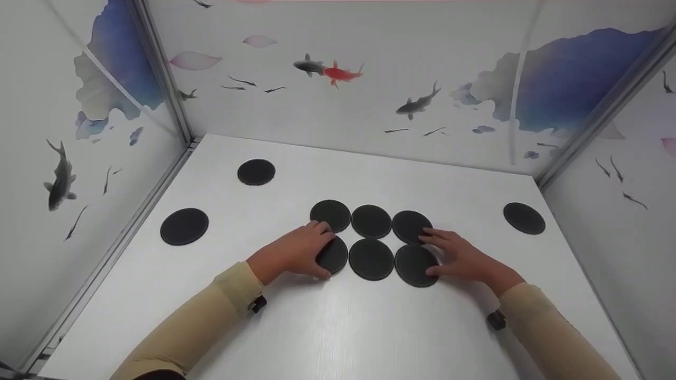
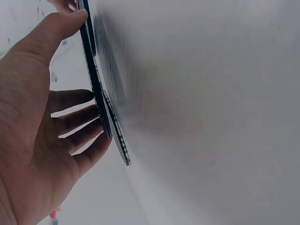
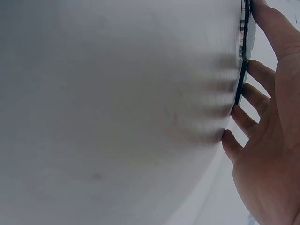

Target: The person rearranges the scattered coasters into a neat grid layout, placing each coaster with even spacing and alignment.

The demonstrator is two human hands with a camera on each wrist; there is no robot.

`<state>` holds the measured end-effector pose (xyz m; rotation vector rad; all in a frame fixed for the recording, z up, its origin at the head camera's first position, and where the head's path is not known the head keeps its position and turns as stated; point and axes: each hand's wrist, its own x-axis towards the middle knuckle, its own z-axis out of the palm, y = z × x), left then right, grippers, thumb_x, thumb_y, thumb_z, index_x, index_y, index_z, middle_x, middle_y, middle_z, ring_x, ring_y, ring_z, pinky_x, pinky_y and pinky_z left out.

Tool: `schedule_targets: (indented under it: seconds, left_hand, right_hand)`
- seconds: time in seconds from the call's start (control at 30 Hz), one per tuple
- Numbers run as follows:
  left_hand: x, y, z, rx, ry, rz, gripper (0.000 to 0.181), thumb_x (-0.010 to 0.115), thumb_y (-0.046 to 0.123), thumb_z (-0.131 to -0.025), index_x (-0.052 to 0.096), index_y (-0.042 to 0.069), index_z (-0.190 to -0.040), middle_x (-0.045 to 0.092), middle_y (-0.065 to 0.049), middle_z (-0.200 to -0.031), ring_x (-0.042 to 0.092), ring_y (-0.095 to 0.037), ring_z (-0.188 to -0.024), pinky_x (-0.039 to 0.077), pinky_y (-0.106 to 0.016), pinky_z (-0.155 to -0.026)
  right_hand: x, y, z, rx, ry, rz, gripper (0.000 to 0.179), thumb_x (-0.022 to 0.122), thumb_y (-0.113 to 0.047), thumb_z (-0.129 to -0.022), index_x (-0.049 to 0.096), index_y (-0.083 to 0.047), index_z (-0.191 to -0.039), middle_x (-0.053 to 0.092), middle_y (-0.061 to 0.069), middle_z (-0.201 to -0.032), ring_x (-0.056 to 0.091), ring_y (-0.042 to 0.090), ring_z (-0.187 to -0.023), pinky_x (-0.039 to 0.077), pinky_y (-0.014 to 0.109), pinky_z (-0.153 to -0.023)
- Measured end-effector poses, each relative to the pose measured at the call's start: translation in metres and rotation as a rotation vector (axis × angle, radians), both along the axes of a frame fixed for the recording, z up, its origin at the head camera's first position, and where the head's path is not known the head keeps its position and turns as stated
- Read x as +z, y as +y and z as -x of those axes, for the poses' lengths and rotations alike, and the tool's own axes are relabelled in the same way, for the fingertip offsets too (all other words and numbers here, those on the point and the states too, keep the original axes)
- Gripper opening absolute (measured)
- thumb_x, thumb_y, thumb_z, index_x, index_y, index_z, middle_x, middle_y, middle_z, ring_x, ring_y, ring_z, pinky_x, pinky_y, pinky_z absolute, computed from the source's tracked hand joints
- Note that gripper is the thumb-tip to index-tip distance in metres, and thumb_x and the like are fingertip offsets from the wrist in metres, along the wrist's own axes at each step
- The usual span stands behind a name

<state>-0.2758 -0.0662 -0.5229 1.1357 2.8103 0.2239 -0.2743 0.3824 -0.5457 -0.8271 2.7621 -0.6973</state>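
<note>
Six round black coasters are set in two rows of three, edge to edge or nearly so. My left hand (image 1: pixel 301 250) spans the near-left coaster (image 1: pixel 334 257), its thumb at the near edge and its fingers at the far edge, close by the far-left coaster (image 1: pixel 330 214). The left wrist view shows the left thumb (image 2: pixel 79 13) and fingertips along one coaster's rim (image 2: pixel 96 84). At the other end, my right hand (image 1: pixel 462 258) has its thumb on the near-right coaster (image 1: pixel 414 266). Its extended fingers touch the far-right coaster (image 1: pixel 411 227).
Two single coasters lie on the left, one (image 1: pixel 185 227) nearer and one (image 1: pixel 256 172) farther back. Another coaster (image 1: pixel 524 218) lies by the right edge of the white table (image 1: pixel 343 327). Walls printed with fish (image 1: pixel 342 74) surround the table's back and sides.
</note>
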Motion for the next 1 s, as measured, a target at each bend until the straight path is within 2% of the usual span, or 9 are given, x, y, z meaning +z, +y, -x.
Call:
schedule_targets:
  seconds: [0.23, 0.5, 1.0]
  left_hand:
    - [-0.0044, 0.0026, 0.0017, -0.007, 0.019, -0.002, 0.092, 0.077, 0.066, -0.074, 0.053, 0.010, -0.143, 0.048, -0.005, -0.136, 0.046, -0.021, -0.116, 0.049, -0.036, -0.096]
    - [-0.0056, 0.0041, 0.0017, -0.009, 0.010, 0.010, 0.091, 0.077, 0.063, -0.075, 0.052, 0.010, -0.144, 0.047, -0.006, -0.139, 0.047, -0.022, -0.118, 0.048, -0.038, -0.098]
    - [-0.0033, 0.0037, 0.0026, -0.009, 0.001, 0.048, 0.093, 0.074, 0.066, -0.077, 0.049, 0.010, -0.148, 0.046, -0.008, -0.142, 0.047, -0.023, -0.122, 0.048, -0.039, -0.101]
  right_hand:
    - [0.0009, 0.0008, 0.0000, -0.001, -0.005, -0.002, 0.086, 0.078, -0.059, -0.080, 0.048, -0.024, -0.152, 0.030, 0.002, -0.164, 0.026, 0.031, -0.148, 0.026, 0.060, -0.115]
    - [0.0010, -0.0003, -0.0009, -0.002, -0.001, -0.009, 0.086, 0.078, -0.059, -0.081, 0.048, -0.024, -0.152, 0.030, 0.003, -0.164, 0.027, 0.032, -0.149, 0.026, 0.061, -0.115]
    - [0.0006, 0.0002, -0.0006, 0.001, 0.004, 0.003, 0.086, 0.079, -0.059, -0.080, 0.049, -0.023, -0.151, 0.031, 0.003, -0.163, 0.028, 0.032, -0.148, 0.027, 0.059, -0.115]
